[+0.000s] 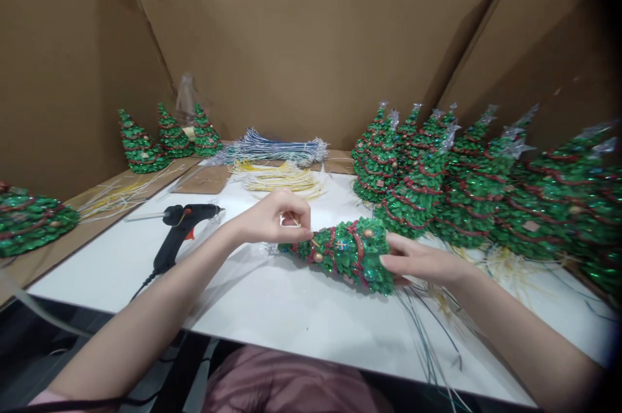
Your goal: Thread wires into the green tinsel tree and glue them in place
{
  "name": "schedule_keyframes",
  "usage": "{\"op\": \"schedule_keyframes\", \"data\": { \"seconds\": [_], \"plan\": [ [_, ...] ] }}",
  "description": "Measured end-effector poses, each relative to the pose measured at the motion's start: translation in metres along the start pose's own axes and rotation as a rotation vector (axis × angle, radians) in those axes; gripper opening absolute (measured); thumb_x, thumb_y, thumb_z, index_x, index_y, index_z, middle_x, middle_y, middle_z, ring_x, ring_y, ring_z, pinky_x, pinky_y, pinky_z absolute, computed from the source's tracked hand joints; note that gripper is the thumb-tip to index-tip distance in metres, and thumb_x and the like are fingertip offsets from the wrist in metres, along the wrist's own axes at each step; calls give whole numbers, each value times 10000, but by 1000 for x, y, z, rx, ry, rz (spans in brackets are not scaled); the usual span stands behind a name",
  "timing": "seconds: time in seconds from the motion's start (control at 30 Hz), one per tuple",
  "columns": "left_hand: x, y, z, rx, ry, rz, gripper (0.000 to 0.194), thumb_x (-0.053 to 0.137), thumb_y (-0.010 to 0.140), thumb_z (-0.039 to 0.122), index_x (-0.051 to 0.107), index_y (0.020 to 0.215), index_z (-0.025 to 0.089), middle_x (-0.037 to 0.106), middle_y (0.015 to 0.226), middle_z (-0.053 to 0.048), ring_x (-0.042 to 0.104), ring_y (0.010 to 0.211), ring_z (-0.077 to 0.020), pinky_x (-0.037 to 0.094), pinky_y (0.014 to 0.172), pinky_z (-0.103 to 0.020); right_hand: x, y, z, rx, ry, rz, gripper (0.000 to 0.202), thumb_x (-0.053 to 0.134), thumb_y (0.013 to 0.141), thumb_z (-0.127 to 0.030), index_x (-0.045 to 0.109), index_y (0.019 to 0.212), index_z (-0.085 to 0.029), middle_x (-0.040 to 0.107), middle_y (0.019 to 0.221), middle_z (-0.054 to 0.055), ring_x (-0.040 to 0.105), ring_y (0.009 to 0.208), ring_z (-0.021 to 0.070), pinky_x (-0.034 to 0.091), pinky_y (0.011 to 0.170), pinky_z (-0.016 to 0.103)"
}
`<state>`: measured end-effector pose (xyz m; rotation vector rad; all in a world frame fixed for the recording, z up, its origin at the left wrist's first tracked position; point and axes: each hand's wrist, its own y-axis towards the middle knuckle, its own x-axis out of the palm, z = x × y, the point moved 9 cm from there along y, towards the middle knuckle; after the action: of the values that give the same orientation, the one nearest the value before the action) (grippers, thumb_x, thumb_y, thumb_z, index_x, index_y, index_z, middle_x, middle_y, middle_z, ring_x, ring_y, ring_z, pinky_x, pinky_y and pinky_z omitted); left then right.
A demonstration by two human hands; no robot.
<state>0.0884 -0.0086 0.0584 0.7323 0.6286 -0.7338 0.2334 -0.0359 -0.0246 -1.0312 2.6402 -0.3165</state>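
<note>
A small green Christmas tree with red garlands and gold balls lies on its side, its tip to the left. My right hand grips it by the wide base, thumb on the near face. Green, blue and white wires trail from below the base. Over the upper part of the tree, my left hand is closed in a pinch on what looks like a thin yellow wire. The fingers hide most of that wire. A clear star tip shows just past the hand.
A black glue gun lies at left. Bundled blue wires and loose yellow wires lie behind. Several star-topped trees crowd the right; trees without stars stand at back left. Cardboard walls surround the white table.
</note>
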Motion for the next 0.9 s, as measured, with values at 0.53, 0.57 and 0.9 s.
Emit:
{"op": "schedule_keyframes", "data": {
  "seconds": [0.53, 0.57, 0.9],
  "plan": [
    [-15, -2, 1, 8, -35, 71, 189, 641, 755, 251, 605, 597, 152, 501, 529, 38, 368, 509, -67, 342, 517, -210, 27, -6, -4, -129, -41, -337, 713, 731, 674, -481, 483, 1251, -143, 602, 1097, 94, 586, 968, 194, 467, 790, 287],
    [-14, -2, 1, 2, -39, 61, 185, 642, 753, 251, 607, 600, 153, 497, 532, 39, 368, 513, -68, 342, 519, -211, 28, -6, -4, -126, -40, -342, 721, 735, 672, -478, 480, 1258, -145, 604, 1099, 95, 590, 963, 193, 471, 785, 286],
    [-4, -3, -1, -37, -124, -17, 164, 656, 751, 249, 619, 621, 155, 428, 533, 49, 341, 538, -76, 359, 566, -232, 39, -8, -21, -192, -50, -411, 784, 798, 601, -440, 495, 1254, -129, 611, 1066, 80, 607, 866, 170, 472, 695, 229]
  ]
}}
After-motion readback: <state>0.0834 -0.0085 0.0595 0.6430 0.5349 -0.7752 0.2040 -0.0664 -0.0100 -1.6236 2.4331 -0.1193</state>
